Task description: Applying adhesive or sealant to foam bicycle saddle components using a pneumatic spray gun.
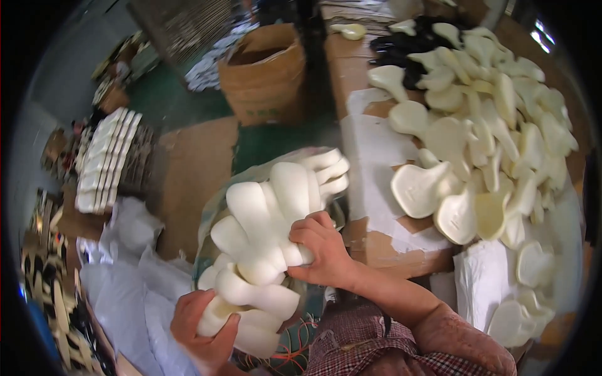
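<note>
In front of me is a clear plastic bag point(205, 235) heaped with white, smooth, round-ended pieces that look like foam point(251, 210). My left hand point(199, 332), at the near left of the heap, is closed around a cream-white curved piece point(216, 313), thumb on one side and fingers on the other. Beyond it to the right, my right hand point(323, 250) has its fingers bent over the end of another white piece point(293, 255) at the heap's right side. Its fingertips are partly hidden. More pieces lie stacked between both hands.
On the right, a cardboard-topped table point(351, 69) carries a large pile of cream spoon-shaped pieces point(448, 138) and some black ones point(398, 47). A big cardboard box point(266, 81) stands ahead. White plastic sacks point(119, 294) and stacked white trays point(106, 160) are at left.
</note>
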A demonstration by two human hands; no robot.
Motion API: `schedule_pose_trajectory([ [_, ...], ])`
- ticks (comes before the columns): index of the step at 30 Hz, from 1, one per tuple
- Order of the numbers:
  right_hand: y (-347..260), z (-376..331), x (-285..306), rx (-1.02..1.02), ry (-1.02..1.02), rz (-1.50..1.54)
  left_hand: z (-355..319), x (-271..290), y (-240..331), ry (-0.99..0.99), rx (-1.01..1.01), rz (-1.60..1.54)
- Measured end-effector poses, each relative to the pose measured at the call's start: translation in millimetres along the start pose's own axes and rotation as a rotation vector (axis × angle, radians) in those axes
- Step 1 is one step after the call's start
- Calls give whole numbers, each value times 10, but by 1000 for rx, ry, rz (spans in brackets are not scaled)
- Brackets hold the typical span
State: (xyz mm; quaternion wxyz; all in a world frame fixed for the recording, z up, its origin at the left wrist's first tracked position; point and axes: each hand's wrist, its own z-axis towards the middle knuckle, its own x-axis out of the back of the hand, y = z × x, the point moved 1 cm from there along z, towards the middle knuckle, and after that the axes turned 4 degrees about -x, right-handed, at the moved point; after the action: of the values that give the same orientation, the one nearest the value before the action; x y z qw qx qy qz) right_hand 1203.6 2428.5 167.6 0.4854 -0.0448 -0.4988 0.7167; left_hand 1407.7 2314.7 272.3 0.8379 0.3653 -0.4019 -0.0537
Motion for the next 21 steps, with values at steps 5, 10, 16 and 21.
schedule_pose_trajectory([
  [5, -310, -480, 1196, -76, 379, -220, 535, -358, 806, -240, -523, -44],
  [10, -586, -1499, 2240, -275, 757, -466, 759, -1163, 1765, -521, -868, -276],
  [16, -1319, -3129, 2989, -552, 1320, -885, 144, -2522, 3645, -912, -1305, -806],
  [21, -1447, -4131, 3199, -848, 1686, -773, -677, -3518, 5046, -1226, -1663, -998],
])
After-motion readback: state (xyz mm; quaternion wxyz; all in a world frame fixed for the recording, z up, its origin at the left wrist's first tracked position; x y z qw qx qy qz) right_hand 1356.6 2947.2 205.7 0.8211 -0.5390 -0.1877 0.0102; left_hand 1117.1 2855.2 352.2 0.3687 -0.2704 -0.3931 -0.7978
